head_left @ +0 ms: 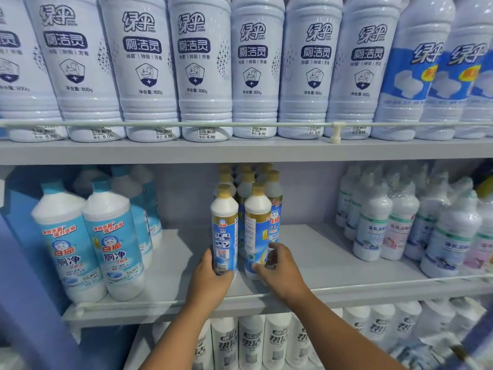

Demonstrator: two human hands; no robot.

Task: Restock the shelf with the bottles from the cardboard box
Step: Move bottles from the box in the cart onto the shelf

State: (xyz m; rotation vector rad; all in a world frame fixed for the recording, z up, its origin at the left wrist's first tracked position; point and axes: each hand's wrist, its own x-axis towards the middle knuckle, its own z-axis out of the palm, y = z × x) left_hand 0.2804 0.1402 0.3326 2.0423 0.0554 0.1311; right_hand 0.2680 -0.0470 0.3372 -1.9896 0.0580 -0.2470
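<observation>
Two white bottles with gold caps and blue labels stand at the front of a small cluster on the middle shelf (333, 265). My left hand (210, 279) wraps the base of the left bottle (224, 222). My right hand (280, 268) grips the lower part of the right bottle (257, 222). Both bottles stand upright on the shelf, with several matching bottles (246, 180) packed behind them. The cardboard box is out of sight.
Larger blue-capped bottles (112, 244) stand to the left, and shrink-wrapped white bottles (394, 225) to the right. Bare shelf lies on both sides of the cluster. A thin rail (186, 301) runs along the shelf front. Big white bottles (256, 68) fill the shelf above.
</observation>
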